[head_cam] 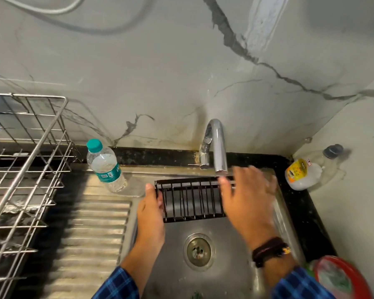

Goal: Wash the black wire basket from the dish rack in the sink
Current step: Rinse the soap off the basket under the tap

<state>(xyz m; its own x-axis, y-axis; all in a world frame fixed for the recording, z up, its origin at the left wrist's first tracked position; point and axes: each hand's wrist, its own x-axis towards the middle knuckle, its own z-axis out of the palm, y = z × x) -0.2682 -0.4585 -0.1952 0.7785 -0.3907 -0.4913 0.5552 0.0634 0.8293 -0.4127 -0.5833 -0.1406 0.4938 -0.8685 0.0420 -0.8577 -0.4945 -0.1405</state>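
A small black wire basket [191, 198] hangs over the steel sink [231, 244], just below the chrome tap [217, 145]. My left hand [150, 214] grips the basket's left end, thumb on top and fingers curled round the side. My right hand [246, 197] is blurred, its fingers spread and loose over the basket's right end; whether it touches the wires is unclear. No water is seen running from the spout. The sink drain [199, 252] lies below the basket.
A steel dish rack [26, 169] stands on the ribbed drainboard at left. A water bottle with a teal cap [105, 165] stands on the sink's back-left rim. A white container [301, 173] sits on the black counter at right, a red bowl [341, 279] at bottom right.
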